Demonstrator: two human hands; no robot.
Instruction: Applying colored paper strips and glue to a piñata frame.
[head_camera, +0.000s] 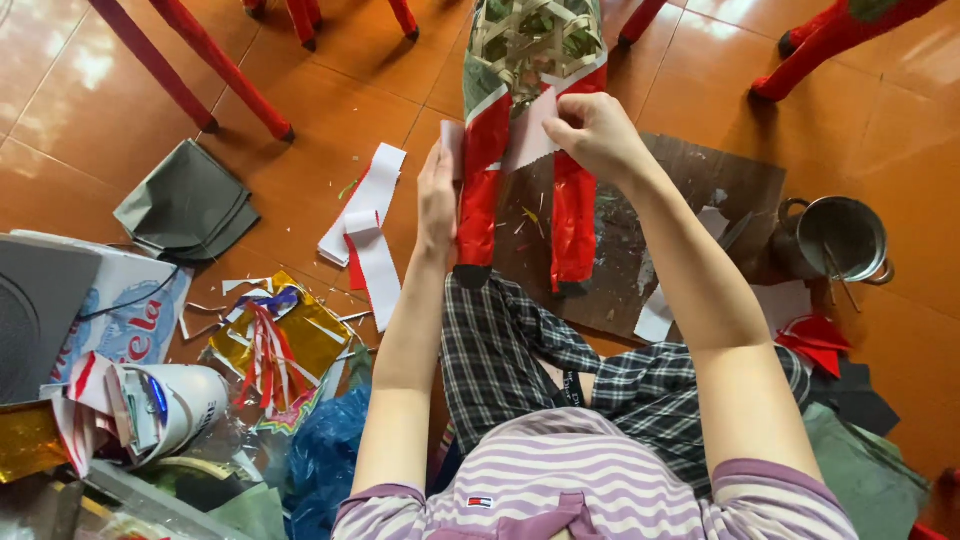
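Observation:
A woven bamboo animal frame (530, 40) stands in front of me, its two legs wrapped in shiny red paper (572, 215). My left hand (437, 195) lies flat against the outer side of the left red leg. My right hand (592, 130) pinches a pale pink sheet of paper (527, 135) held across the top of the legs, just under the bare bamboo weave.
White and red paper strips (365, 225) lie on the orange tiled floor at left, beside folded grey sheets (188, 205) and gold foil scraps (280, 335). A metal pot (835, 240) stands at right on a dark cardboard mat (700, 180). Red chair legs (225, 75) stand behind.

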